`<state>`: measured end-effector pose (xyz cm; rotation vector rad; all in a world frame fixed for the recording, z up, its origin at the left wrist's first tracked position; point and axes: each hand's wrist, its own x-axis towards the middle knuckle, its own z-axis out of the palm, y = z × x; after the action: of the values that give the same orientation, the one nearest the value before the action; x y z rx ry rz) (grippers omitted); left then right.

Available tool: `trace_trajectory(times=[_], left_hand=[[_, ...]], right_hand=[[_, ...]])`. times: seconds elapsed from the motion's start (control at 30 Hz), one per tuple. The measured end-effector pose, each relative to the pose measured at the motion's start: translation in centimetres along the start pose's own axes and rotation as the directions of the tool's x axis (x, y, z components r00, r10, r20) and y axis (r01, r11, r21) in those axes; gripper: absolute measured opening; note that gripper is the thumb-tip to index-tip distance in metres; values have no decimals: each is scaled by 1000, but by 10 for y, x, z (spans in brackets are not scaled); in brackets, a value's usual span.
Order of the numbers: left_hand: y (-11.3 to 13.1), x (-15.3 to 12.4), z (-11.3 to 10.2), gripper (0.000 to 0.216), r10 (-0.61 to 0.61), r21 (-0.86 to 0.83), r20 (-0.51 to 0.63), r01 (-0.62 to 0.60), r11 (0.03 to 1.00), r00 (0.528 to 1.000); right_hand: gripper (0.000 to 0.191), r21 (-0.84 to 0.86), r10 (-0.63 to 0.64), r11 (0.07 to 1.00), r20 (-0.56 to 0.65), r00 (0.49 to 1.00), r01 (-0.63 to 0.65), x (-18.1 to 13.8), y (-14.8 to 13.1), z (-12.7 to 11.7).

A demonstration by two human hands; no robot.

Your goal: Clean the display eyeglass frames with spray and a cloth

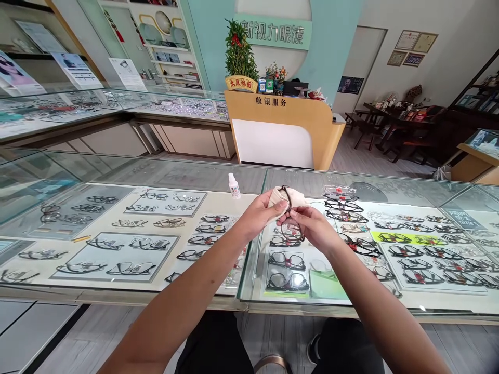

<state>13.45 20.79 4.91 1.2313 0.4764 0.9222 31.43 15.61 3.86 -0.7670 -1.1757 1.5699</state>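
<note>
Over a glass display counter [163, 174] I hold a pair of dark-framed glasses [290, 228]. My left hand [265, 210] is closed on a beige cleaning cloth [290, 196] that is pressed against the upper lens. My right hand [312, 226] pinches the glasses' frame from the right, its fingers closed around it. The lower lens hangs free between my hands.
A small white spray bottle [234, 186] stands on the counter just left of my hands. Several loose glasses [341, 205] lie on the glass to the right. Rows of frames fill the case below. A wooden cashier desk [280, 127] stands beyond.
</note>
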Motion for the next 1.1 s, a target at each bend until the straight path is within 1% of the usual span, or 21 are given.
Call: trace_trajectory(times=[0.07,0.13,0.2,0.27,0.33,0.43,0.53,0.6,0.7,0.8,0.87,0.97,1.03,1.1], left_hand=[[-2,0,3,49,19,12,-34,-19,1000,999],[-4,0,7,51,32,22,-93,-30,999,995],[-6,0,8,54,38,16,-157,-36,999,987],[-5,0,6,56,29,3,-174,-29,1000,984],[-1,0,2,56,10,-11,-118,-11,1000,993],[6,-1,-4,57,-11,-31,-4,11,999,1000],[9,-3,-1,65,16,-23,36,-15,1000,999],[6,-4,4,63,38,0,6,-38,999,999],[-1,-3,10,58,51,14,-99,-49,999,994],[-7,-1,7,60,31,-11,-161,-33,999,986],[-7,0,1,56,-19,-64,-159,9,998,987],[-3,2,-9,43,-106,-178,-151,78,981,983],[0,4,-13,36,-123,-247,-153,82,966,981],[2,5,-16,33,-129,-305,-155,76,949,979]], right_hand=[[34,-69,-21,997,8,1000,22,0,2,0],[34,-123,-38,992,16,999,39,-1,4,0],[34,-157,-43,987,24,999,47,-2,4,0],[33,-163,-47,985,26,999,51,-3,2,0],[33,-121,-44,992,13,999,45,-4,-1,-1],[32,-1,-20,1000,-23,1000,20,-4,-6,-1],[34,49,15,999,-13,1000,-14,-4,-6,0],[35,16,26,1000,6,1000,-26,-4,-3,0],[34,-76,5,997,23,1000,-3,-4,3,1],[35,-125,-2,992,47,999,8,-4,6,0],[35,-94,13,996,36,999,-9,-4,4,-1],[32,22,18,1000,-20,1000,-17,-3,-2,-4],[30,94,12,996,-42,999,-8,-2,-8,-8],[29,138,8,990,-49,999,-1,-2,-15,-11]])
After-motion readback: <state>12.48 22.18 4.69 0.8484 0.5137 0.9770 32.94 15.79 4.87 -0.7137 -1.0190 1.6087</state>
